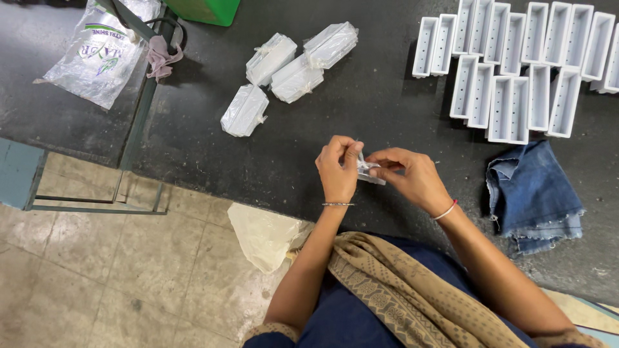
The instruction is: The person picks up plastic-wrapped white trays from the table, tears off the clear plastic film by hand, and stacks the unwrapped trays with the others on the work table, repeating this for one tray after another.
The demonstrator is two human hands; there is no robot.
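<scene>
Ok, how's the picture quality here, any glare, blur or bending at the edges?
Head view: even, soft light with faint shadows under both hands; mild sheen on the wrapped white packets; the small clear piece between the left hand and right hand is slightly blurred; edges bend a little.

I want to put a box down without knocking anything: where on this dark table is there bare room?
Bare room lies between the four wrapped white blocks and the open white trays, above the left hand and right hand. Another patch sits left of the hands, below the blocks. The top right is crowded with trays, with a denim cloth beneath them.
</scene>
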